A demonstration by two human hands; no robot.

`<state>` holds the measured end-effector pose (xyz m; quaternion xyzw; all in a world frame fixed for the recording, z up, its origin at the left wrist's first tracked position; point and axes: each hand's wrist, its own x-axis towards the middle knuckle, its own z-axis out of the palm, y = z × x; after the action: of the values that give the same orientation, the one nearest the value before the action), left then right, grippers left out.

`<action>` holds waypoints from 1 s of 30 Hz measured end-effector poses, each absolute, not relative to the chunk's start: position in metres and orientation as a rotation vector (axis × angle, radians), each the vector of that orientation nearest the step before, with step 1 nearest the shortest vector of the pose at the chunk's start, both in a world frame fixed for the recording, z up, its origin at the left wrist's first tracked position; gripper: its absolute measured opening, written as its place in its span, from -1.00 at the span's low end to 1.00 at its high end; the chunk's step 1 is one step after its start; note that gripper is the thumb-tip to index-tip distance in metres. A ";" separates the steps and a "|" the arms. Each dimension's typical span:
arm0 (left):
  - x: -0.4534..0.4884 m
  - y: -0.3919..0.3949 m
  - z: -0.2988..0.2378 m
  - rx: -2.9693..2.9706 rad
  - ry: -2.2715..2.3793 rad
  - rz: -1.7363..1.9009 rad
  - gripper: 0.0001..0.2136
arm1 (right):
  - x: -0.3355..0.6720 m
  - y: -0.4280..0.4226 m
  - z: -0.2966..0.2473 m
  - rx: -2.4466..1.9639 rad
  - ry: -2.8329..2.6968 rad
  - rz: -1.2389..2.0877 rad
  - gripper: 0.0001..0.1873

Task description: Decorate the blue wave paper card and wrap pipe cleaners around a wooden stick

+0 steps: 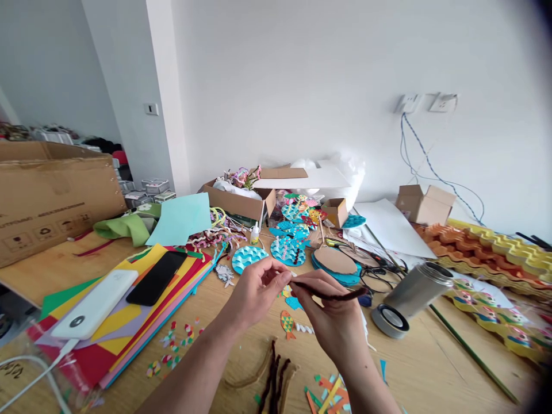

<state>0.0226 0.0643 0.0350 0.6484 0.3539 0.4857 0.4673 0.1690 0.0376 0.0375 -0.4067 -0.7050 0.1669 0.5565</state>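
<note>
My right hand (334,316) grips a dark brown pipe cleaner (340,295), whose free end sticks out to the right over the knuckles. Its other end runs to my left hand (259,292), where thumb and forefinger are pinched together; the tip between them is hidden. Below both hands lie several brown pipe cleaners (272,376), some dark and some tan. Just beyond, on the table (207,345), are a patterned paper fish (287,324) and a white coiled strip (305,329). Round blue wavy paper pieces (249,259) rest farther back.
At left, a power bank (95,305) and a phone (157,278) lie on coloured sheets (125,342). A steel flask (418,290) and its lid (390,321) stand at right, near painted egg trays (474,247). Paper scraps (330,397) are scattered in front; boxes (237,201) line the wall.
</note>
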 end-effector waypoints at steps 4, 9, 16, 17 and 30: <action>0.018 0.066 0.035 1.704 0.821 1.181 -0.76 | 0.170 0.038 0.040 -1.015 -1.633 0.514 -0.88; 0.017 0.065 0.033 1.762 0.900 1.189 -0.75 | 0.167 0.036 0.041 -1.017 -1.620 0.493 -0.89; 0.022 0.063 0.034 1.696 1.009 1.258 -0.70 | 0.166 0.035 0.041 -0.903 -1.665 0.403 -0.85; 0.023 0.062 0.034 1.687 1.029 1.271 -0.69 | 0.166 0.035 0.041 -0.893 -1.679 0.391 -0.84; 0.022 0.069 0.032 1.532 0.880 1.173 -0.71 | 0.169 0.036 0.040 -0.962 -1.671 0.402 -0.90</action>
<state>0.0216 0.0689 0.0317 0.6301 0.3621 0.4828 0.4886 0.1685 0.0364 0.0397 -0.4070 -0.7068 0.1700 0.5531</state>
